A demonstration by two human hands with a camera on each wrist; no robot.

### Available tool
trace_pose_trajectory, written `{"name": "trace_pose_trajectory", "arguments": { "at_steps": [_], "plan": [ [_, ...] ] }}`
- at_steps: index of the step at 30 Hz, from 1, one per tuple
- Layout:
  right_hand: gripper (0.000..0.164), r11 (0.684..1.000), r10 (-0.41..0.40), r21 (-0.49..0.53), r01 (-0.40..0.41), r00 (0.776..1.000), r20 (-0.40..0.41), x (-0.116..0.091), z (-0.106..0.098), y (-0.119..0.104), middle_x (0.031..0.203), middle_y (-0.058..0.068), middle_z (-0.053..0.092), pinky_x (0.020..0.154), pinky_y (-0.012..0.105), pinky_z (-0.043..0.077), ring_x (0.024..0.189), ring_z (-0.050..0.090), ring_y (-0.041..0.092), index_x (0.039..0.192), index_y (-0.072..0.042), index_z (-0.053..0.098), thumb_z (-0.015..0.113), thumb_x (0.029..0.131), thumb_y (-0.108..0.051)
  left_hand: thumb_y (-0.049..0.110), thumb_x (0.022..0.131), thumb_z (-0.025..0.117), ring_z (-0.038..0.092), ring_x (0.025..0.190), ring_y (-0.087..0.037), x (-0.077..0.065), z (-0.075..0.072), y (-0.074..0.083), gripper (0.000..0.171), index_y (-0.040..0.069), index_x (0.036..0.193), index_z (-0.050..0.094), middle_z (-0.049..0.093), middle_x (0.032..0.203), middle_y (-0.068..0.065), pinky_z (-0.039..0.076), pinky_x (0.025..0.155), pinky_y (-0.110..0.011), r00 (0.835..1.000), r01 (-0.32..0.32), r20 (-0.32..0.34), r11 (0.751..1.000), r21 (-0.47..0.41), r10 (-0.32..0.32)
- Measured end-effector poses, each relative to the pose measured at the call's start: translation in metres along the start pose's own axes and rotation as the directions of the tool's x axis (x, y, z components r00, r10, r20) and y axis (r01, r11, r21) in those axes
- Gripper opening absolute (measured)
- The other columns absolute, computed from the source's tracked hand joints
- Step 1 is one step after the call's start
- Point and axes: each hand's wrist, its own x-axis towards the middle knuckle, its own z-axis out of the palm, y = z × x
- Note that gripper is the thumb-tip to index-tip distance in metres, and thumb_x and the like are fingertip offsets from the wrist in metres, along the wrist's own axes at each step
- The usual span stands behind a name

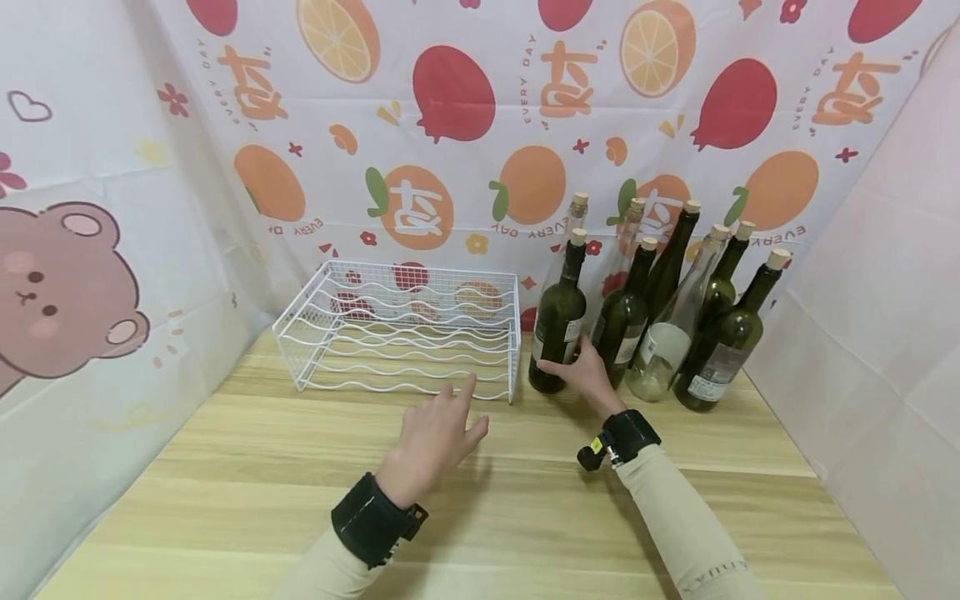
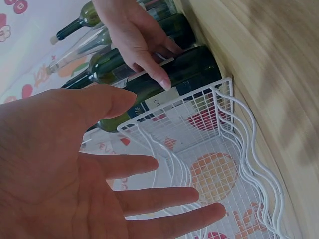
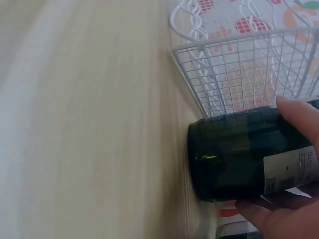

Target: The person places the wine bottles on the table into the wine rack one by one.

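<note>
Beside the white wire rack (image 1: 516,333), my right hand (image 1: 588,379) grips the lower part of a dark green wine bottle (image 1: 562,310). In the right wrist view, the thumb lies on one side of this corked bottle (image 3: 229,154) and the fingers on the other; its base is close to the wooden table. My left hand (image 1: 433,437) is held in front of the rack with nothing in it. The left wrist view shows its palm and spread fingers, and behind them the rack's mesh side (image 2: 174,124).
More corked bottles stand close together to the right of the gripped one, among them a green bottle (image 1: 622,321), a clear bottle (image 1: 663,350) and a dark bottle (image 1: 723,350). Fruit-printed cloth (image 1: 465,192) hangs behind the wooden table (image 1: 525,517), with cloth walls at both sides.
</note>
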Motion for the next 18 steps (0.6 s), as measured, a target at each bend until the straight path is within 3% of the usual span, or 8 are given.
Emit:
{"name": "trace_pose_trajectory", "arguments": {
  "at_steps": [4, 12, 15, 18],
  "plan": [
    [0.116, 0.999, 0.025, 0.028, -0.025, 1.0, 0.002, 0.002, -0.001, -0.002, 0.169, 0.019, 0.026, 0.123, 0.058, 0.032, 0.156, 0.029, 0.039, 0.166, -0.01, 0.014, 0.087, 0.08, -0.039, 0.041, 0.097, 0.065, 0.056, 0.061, -0.024, 0.0, -0.001, -0.001, 0.066, 0.011, 0.153, 0.048, 0.065, 0.132, -0.024, 0.045, 0.046, -0.037, 1.0, 0.009, 0.006, 1.0, -0.017, -0.008],
    [0.114, 0.999, 0.012, -0.044, -0.015, 0.999, -0.052, 0.0, 0.0, -0.004, 0.16, 0.023, 0.04, 0.118, 0.058, 0.039, 0.147, 0.041, 0.042, 0.159, -0.002, 0.025, 0.091, 0.074, -0.039, 0.041, 0.097, 0.066, 0.06, 0.065, -0.027, 0.0, -0.001, 0.0, 0.067, 0.012, 0.154, 0.047, 0.064, 0.134, -0.024, 0.047, 0.048, -0.038, 1.0, 0.011, 0.005, 1.0, -0.019, -0.011],
    [0.108, 0.998, -0.016, -0.057, 0.013, 0.998, -0.056, -0.005, -0.001, -0.006, 0.154, 0.021, 0.048, 0.116, 0.057, 0.041, 0.143, 0.047, 0.04, 0.156, -0.005, 0.033, 0.093, 0.073, -0.038, 0.039, 0.096, 0.067, 0.065, 0.07, -0.03, -0.001, -0.002, -0.001, 0.066, 0.012, 0.153, 0.048, 0.066, 0.13, -0.023, 0.047, 0.048, -0.038, 1.0, -0.005, -0.028, 1.0, -0.02, 0.004],
    [0.102, 0.997, -0.049, -0.067, 0.046, 0.998, -0.046, -0.012, -0.003, -0.01, 0.149, 0.018, 0.054, 0.114, 0.056, 0.043, 0.139, 0.051, 0.039, 0.153, -0.008, 0.04, 0.094, 0.071, -0.034, 0.036, 0.094, 0.07, 0.07, 0.074, -0.035, -0.001, -0.003, -0.001, 0.063, 0.01, 0.149, 0.052, 0.067, 0.129, -0.024, 0.048, 0.047, -0.037, 0.994, -0.047, -0.1, 0.999, -0.026, 0.044]
  ]
}}
